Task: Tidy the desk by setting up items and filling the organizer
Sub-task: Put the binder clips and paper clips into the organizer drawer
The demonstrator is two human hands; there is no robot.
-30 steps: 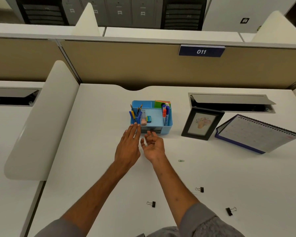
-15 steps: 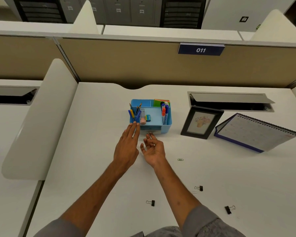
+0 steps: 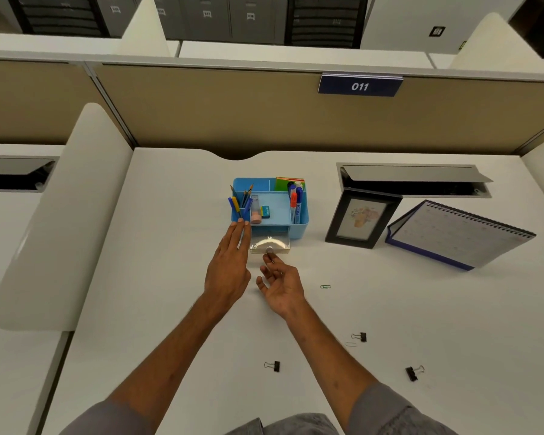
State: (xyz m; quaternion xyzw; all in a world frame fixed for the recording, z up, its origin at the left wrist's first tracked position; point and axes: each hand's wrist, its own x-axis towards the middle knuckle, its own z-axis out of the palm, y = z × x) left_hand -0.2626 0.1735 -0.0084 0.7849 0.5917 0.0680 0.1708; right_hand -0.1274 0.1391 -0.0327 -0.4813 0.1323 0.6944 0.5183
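While the left hand (image 3: 228, 271) pressed flat against the organizer (image 3: 299, 229), the right hand (image 3: 283, 287) hooked curled fingers on the knob (image 3: 269, 250) of its seemingly light, slick drawer (image 3: 272, 243).

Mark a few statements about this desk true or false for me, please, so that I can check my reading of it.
1. The clear drawer of the blue organizer is shut. False: it stands pulled out, with the right hand at its front knob.
2. The left hand is flat, its straight fingertips against the organizer's front. True.
3. Three black binder clips lie on the desk. True.
4. The photo frame lies face down. False: it stands upright beside the calendar.
5. The green paper clip is in the drawer. False: it lies on the desk, right of the right hand.
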